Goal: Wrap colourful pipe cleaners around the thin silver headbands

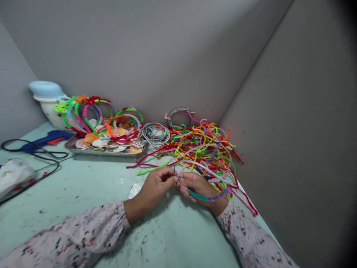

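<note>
My left hand and my right hand meet over the pale green table, fingers pinched together. Between them runs a thin grey headband that arches away to the right. My right hand also holds a green and purple pipe cleaner along its lower edge. My left fingers pinch the headband's end where the two hands touch. Just behind the hands lies a large tangled heap of coloured pipe cleaners.
A metal tray with seashells and wrapped headbands stands at the back left, bare metal headbands beside it. A blue glue gun with black cord, a white jar with blue lid and a plastic bag lie left. Grey walls enclose the corner.
</note>
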`<move>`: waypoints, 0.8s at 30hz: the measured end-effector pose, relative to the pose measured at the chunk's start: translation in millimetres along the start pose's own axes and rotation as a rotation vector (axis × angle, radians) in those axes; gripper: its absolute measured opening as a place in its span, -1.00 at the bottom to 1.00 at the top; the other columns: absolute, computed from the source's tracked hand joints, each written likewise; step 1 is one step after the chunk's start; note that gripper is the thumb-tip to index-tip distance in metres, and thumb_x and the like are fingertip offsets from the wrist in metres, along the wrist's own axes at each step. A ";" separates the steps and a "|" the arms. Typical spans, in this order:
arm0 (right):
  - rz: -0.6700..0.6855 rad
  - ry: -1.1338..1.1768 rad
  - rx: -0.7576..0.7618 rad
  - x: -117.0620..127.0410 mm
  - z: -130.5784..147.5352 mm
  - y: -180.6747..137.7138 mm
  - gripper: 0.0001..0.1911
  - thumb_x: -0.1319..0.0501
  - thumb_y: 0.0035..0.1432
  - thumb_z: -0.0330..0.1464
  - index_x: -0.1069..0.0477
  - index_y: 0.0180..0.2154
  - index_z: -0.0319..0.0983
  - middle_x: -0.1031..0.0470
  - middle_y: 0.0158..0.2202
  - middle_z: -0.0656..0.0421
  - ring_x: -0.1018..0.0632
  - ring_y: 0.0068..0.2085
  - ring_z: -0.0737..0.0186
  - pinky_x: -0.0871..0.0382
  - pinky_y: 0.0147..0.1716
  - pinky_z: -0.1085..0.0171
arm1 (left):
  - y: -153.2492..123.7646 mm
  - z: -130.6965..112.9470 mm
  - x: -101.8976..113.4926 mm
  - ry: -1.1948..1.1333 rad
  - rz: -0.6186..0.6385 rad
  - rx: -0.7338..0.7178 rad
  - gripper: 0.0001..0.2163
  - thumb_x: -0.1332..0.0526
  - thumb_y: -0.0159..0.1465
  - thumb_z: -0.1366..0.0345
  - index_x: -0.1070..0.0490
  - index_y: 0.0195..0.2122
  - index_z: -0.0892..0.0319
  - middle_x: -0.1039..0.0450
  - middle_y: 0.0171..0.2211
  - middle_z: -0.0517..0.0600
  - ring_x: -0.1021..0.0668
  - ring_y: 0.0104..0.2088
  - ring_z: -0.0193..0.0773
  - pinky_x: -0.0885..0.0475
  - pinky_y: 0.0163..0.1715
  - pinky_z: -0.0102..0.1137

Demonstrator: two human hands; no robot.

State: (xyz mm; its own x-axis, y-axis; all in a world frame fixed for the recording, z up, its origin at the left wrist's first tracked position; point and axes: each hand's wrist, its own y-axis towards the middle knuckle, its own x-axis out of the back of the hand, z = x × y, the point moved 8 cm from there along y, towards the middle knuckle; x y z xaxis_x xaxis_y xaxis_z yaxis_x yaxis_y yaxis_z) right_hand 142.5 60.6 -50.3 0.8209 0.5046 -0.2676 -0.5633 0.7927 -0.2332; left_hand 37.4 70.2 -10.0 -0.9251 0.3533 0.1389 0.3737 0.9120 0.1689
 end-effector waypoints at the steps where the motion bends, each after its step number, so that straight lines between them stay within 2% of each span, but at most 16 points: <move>1: 0.000 0.010 -0.003 0.2 0.0 -0.6 -0.68 -0.26 0.07 -0.14 -0.33 -0.37 -0.27 -0.37 -0.67 0.32 -0.22 -0.79 0.52 0.04 -0.83 0.48 | 0.1 -0.1 -0.6 -0.017 0.008 0.005 -0.86 -0.18 0.16 0.29 -0.36 -0.50 0.22 -0.29 -0.57 -0.13 -0.32 -0.52 -0.40 -0.20 -0.51 -0.50; 8: -0.013 0.025 -0.014 5.2 -2.4 -2.1 -0.68 -0.24 0.12 -0.14 -0.35 -0.33 -0.29 -0.35 -0.66 0.32 -0.21 -0.78 0.54 0.05 -0.79 0.47 | 2.5 10.0 -6.1 -0.183 0.044 0.100 -0.84 -0.23 0.14 0.22 -0.37 -0.43 0.22 -0.35 -0.53 -0.11 -0.34 -0.54 -0.41 -0.24 -0.51 -0.49; 15: 0.027 0.025 -0.024 7.1 -5.4 -1.7 -0.69 -0.23 0.13 -0.14 -0.36 -0.32 -0.29 -0.35 -0.66 0.32 -0.24 -0.77 0.53 0.04 -0.79 0.46 | 3.8 11.6 -5.7 -0.219 0.053 0.113 -0.84 -0.26 0.13 0.23 -0.39 -0.43 0.23 -0.37 -0.52 -0.10 -0.34 -0.53 -0.41 -0.25 -0.50 -0.48; 24: 0.056 0.067 -0.003 7.6 -6.8 -3.5 -0.70 -0.19 0.18 -0.16 -0.38 -0.33 -0.30 -0.35 -0.67 0.31 -0.21 -0.79 0.54 0.08 -0.81 0.47 | 3.6 14.9 -13.7 -0.331 0.154 0.125 -0.83 -0.25 0.17 0.22 -0.37 -0.35 0.23 -0.32 -0.51 -0.13 -0.29 -0.56 -0.46 -0.21 -0.53 -0.51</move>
State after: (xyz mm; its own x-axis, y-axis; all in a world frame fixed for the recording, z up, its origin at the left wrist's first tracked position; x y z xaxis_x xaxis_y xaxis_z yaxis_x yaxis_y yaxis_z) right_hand 150.1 59.3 -57.9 0.7799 0.5238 -0.3426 -0.6084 0.7629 -0.2185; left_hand 50.4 71.7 -25.8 -0.8379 0.5179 -0.1722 0.5180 0.8541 0.0479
